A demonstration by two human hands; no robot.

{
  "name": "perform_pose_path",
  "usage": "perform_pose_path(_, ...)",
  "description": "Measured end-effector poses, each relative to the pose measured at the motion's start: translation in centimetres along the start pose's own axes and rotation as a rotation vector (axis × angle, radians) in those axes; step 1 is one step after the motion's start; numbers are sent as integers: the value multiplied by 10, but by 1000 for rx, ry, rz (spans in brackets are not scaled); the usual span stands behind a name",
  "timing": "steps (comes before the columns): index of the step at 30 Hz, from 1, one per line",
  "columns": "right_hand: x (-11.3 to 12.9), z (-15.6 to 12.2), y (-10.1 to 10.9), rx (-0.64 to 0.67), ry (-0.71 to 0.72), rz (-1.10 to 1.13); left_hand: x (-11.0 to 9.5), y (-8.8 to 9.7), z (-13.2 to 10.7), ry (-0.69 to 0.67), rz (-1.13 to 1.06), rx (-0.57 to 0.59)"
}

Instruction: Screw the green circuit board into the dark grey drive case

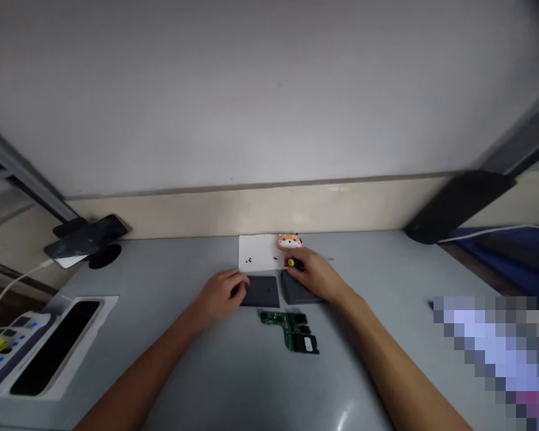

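My left hand (222, 294) is curled at the left edge of a dark flat panel (263, 291), thumb and fingers closed on that edge. My right hand (313, 269) holds a screwdriver (293, 263) with a yellow-ended black handle; its thin shaft seems to stick out to the right. Under the right hand lies a second dark panel (296, 291), partly covered by the hand and wrist. Nearer to me is a green circuit board (287, 326) with black parts. Behind the panels, a white sheet (260, 248) carries several tiny dark screws (248, 260).
An orange animal-faced item (290, 241) sits at the sheet's right. To the left are a phone on a stand (87, 239), another phone (58, 347) on white paper and a power strip (13, 347) with cables. A dark post (458, 206) stands at the back right.
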State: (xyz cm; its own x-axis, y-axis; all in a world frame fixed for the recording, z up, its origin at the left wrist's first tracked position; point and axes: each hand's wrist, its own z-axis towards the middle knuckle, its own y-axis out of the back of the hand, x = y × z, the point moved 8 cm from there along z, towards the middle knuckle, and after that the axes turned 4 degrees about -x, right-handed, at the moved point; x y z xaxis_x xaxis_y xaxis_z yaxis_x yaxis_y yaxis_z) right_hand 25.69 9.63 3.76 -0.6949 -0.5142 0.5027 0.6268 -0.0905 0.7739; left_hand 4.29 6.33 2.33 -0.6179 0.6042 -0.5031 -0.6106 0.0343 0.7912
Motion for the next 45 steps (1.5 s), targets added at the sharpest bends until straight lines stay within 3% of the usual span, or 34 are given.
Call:
perform_pose_path(6,10,2,19,-129,-12,-50,7,3,-4,44,49,-36)
perform_pose_path(10,46,1,56,-243,39,-26,15,5,-3,141,117,-42)
perform_pose_path(13,74,-19,75,-284,11,92,17,6,-2,188,156,-34)
perform_pose_path(18,97,-87,35,121,58,59,22,7,-2,219,182,-55)
perform_pose_path(21,87,-120,24,133,63,-48,25,7,-2,215,181,-81)
perform_pose_path(24,76,-132,20,139,52,-97,25,7,-1,204,176,-91)
perform_pose_path(32,89,-120,10,223,77,-47,22,10,0,197,177,-121)
perform_pose_path(35,97,-96,13,213,154,-87,22,10,0,200,182,-119)
perform_pose_path(40,87,-38,13,190,145,-262,21,11,1,200,202,-101)
perform_pose_path(45,81,-29,-8,172,159,-220,19,10,1,172,200,-70)
